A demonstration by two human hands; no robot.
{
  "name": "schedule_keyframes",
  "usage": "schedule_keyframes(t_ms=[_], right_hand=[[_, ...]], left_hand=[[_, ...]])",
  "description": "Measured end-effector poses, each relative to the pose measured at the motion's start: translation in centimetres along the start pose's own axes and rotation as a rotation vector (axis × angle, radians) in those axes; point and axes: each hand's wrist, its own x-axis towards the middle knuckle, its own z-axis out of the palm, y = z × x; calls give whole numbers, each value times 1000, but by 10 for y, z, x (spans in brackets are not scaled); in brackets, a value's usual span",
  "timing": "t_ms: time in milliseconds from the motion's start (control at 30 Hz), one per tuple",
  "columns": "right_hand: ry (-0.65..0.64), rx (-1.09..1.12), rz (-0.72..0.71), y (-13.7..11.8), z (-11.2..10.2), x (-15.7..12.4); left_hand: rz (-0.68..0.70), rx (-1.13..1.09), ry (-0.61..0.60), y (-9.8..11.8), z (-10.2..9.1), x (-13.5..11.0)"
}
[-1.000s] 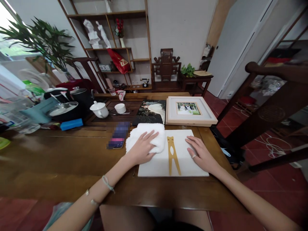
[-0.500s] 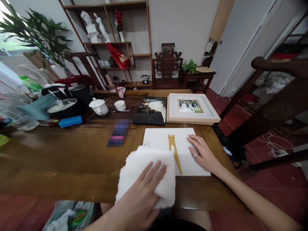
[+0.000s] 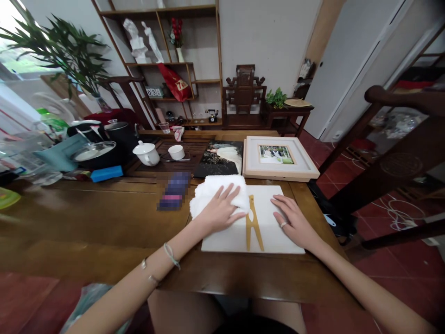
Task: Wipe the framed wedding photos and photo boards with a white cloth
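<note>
Towel (image 3: 207, 192) slid forward, partly hiding board (image 3: 268, 211); left grip (image 3: 219, 213), right grip (image 3: 294, 223) seem spread, empty.

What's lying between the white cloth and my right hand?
In the head view, a gold shape on the white board, its top partly under the cloth; bare board separates it from your right hand.

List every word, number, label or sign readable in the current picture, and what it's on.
"03": number blocks on the shelf; the last block is too blurred.
"7": red bag; the characters after it are unclear.
Phone: pixelated, unreadable.
Dark chair: round carved sign, unreadable.
Towel and white board: no readable text.
</note>
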Motion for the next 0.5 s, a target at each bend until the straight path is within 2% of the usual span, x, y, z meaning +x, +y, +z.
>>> schedule_keyframes(t_ms=[67, 133, 367, 500], right_hand=[[3, 4, 0, 0, 0, 0], [-1, 3, 5, 0, 0, 0], [-10, -13, 4, 1, 0, -1], [5, -6, 4, 1, 0, -1]], left_hand=[[12, 7, 10, -2, 2, 2], [35, 5, 29, 3, 4, -6], [198, -100, 114, 55, -4, -77], [233, -91, 132, 69, -10, -95]])
